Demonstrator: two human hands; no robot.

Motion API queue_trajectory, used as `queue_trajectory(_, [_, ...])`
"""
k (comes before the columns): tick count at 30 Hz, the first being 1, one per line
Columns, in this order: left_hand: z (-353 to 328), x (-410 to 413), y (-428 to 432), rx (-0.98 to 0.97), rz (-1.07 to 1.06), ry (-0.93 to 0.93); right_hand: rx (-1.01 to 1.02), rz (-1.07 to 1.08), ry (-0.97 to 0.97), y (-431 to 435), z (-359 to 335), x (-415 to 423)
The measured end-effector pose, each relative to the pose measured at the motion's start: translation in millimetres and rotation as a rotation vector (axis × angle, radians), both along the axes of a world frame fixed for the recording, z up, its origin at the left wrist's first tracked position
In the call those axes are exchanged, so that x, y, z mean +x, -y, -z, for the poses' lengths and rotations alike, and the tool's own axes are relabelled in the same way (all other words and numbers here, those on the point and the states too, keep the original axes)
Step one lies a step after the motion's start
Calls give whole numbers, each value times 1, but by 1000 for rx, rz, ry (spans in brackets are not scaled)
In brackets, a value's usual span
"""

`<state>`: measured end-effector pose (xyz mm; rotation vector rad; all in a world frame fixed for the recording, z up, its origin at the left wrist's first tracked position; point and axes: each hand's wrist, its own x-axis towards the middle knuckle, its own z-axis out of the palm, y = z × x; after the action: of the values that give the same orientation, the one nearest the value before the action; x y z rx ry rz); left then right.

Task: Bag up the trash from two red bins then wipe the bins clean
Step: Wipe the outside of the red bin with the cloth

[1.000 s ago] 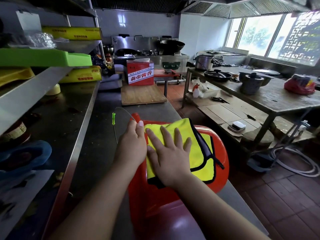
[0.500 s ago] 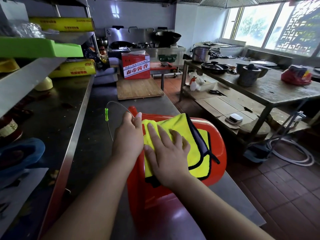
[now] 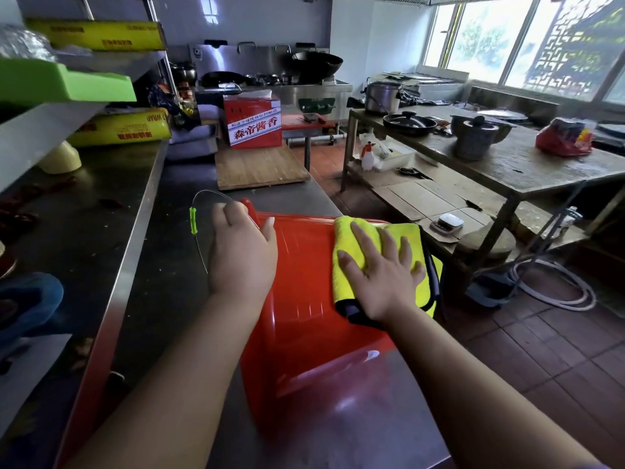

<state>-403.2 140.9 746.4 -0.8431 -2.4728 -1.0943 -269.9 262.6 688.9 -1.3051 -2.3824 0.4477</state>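
The right hand [image 3: 378,269] lies flat with its fingers spread, palm pressing a yellow cloth [image 3: 348,231] against the upturned side of a red bin [image 3: 304,299]. The cloth has a dark border and hangs over the bin's edge at the hand's 3 o'clock. At the right hand's 9 o'clock, apart from it, the left hand [image 3: 241,252] holds the same bin: its fingers bend over the far-left edge and the thumb rests on the red surface.

The bin lies on its side on a steel counter [image 3: 169,265], reaching from the centre of the view towards 6 o'clock. A thin wire handle [image 3: 203,194] with a green grip [image 3: 193,221] loops out from under the left hand at its 10 o'clock.

Further along the counter, at 12 o'clock from the bin, lies a wooden cutting board [image 3: 260,167], with a red box [image 3: 253,121] printed with white-banded lettering just behind it. At 2 o'clock stands a wooden table [image 3: 507,160] bearing pots.
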Motion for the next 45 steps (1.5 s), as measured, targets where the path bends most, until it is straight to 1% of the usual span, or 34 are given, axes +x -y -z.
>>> queue_trajectory(3, [4,4,4,-167,27,-119,-16,17,-9,-4,-3,-4])
queue_trajectory(4, [5,7,6,-212,37,-135,-18,21,-10,-6,-3,-5])
queue_trajectory(6, [5,10,9,-261,47,-106,-27,37,-12,-11,-3,-6])
queue_trajectory(12, [3,8,8,-280,62,9,-147,196,-77,-37,3,11])
queue_trajectory(15, [3,9,7,-234,71,71,-120,192,-67,-37,5,11])
queue_trajectory(18, [1,8,4,-192,63,94,-60,132,-22,-27,3,1])
queue_trajectory(26, [-1,1,-4,-181,62,229,156,-265,25,44,-11,-46])
queue_trajectory(28, [0,-1,-3,-174,75,249,182,-326,19,57,-11,-51])
queue_trajectory(30, [1,-2,-1,-157,86,255,182,-341,25,57,-10,-49])
queue_trajectory(33, [1,-6,-1,-153,92,247,171,-279,11,36,-5,-38])
queue_trajectory(39, [1,-3,-3,-109,109,247,-63,11,-52,-24,12,1])
queue_trajectory(42, [4,6,0,-71,58,213,-112,63,-83,-33,16,10])
queue_trajectory(45, [14,15,9,-27,74,188,-143,82,-100,-36,15,8])
